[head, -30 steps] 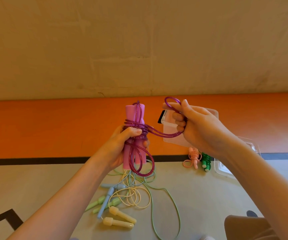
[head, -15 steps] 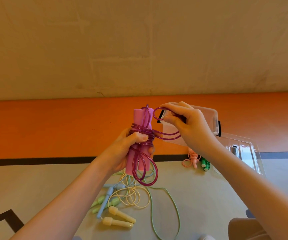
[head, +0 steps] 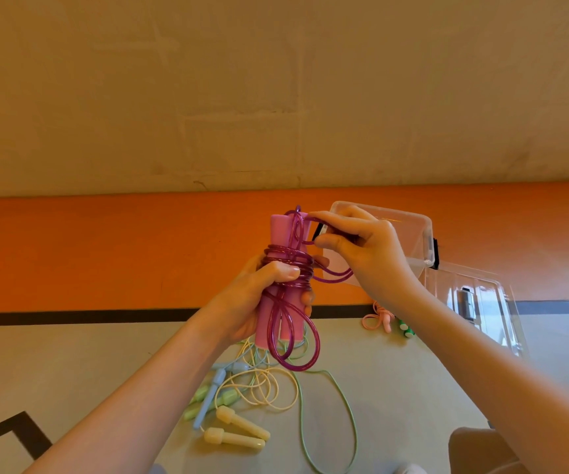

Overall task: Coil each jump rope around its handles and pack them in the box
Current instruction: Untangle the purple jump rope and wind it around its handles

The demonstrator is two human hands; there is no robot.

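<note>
Left hand (head: 259,295) is clamped around the pair of pink handles (head: 285,285), held upright side by side, thumb pressing across the purple rope's (head: 296,340) turns at mid-length. At about 2 o'clock from it, the right hand (head: 361,254) pinches the last loop of that rope between thumb and forefinger, just beside the handle tops.

The step in hand looks like finishing the coil: securing the free loop so the wraps cannot spring loose. To do it well, the left thumb should keep its pressure on the turns until the loop is seated, since the stiff plastic cord will probably uncoil the moment it is freed. The right hand would do best to draw the loop snug over or under the top of the handles, pulling along the handles, not across them. Two slack loops hang below the handles at 6 o'clock; they may need tucking before packing.

Beyond the right hand, at 3 o'clock, the clear box (head: 413,230) lies on the floor with its lid (head: 481,302) open beside it. A coiled peach rope (head: 377,318) and a green one (head: 406,330) lie near it. At 6 o'clock, uncoiled yellow (head: 238,429), blue (head: 209,395) and pale green (head: 331,415) ropes lie tangled together on the floor.
</note>
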